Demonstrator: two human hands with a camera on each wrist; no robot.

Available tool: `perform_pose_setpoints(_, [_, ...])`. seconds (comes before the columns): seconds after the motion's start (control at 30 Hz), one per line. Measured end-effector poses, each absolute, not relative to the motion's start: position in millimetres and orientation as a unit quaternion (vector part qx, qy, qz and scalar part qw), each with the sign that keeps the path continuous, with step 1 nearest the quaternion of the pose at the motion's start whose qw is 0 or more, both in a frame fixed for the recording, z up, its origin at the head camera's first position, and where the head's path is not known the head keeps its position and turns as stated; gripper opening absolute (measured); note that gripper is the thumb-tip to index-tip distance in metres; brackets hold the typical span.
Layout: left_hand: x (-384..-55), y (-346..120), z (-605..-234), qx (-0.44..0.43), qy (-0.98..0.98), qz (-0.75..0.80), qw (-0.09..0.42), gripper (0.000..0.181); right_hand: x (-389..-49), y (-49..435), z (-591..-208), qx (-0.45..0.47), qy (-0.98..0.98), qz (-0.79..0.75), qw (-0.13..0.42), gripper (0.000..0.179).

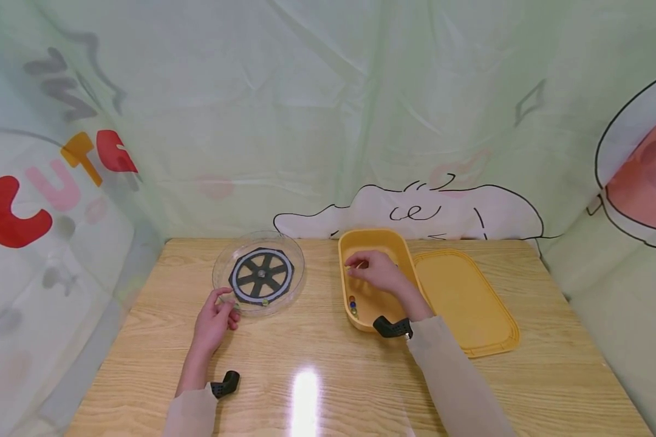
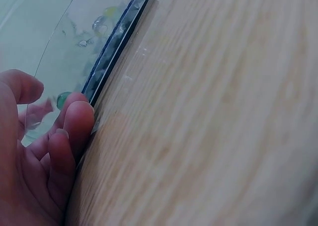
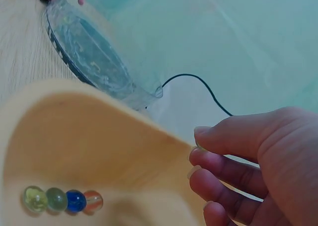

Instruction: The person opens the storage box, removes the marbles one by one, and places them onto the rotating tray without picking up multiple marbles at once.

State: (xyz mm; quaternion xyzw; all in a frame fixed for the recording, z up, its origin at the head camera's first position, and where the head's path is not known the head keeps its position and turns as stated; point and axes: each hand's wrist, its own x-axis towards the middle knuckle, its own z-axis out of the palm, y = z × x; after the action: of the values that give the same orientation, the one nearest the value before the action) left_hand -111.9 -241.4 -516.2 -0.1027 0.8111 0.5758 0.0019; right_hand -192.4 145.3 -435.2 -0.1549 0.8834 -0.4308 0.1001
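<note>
Pale green printed cloth (image 1: 235, 91) backs a wood-grain table (image 1: 284, 352). At eleven o'clock sits a clear dish (image 1: 299, 273) with a dark spoked wheel (image 1: 261, 274) at its centre; the left hand (image 1: 212, 321) curls loosely round its rim at eight o'clock, thumb and fingers slightly apart, beside a green marble (image 2: 63, 99). Toward one o'clock, over a yellow tub (image 1: 373, 306), the right hand (image 1: 382, 271) pinches a mostly hidden marble (image 3: 199, 147) between thumb and fingertip, other fingers bent. Four marbles (image 3: 75, 201) line the tub's floor at seven o'clock. Right hand and forearm block part of the tub; a yellow lid (image 1: 467, 303) lies beside it at two o'clock
</note>
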Motion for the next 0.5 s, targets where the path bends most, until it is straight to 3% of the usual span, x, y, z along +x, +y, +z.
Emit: perform_pose_setpoints(0.5, [-112.2, -241.6, -517.2, -0.1, 0.814, 0.572, -0.001, 0.028, -188.3, 119.6, -424.2, -0.191, 0.874, -0.435, 0.102, 0.016])
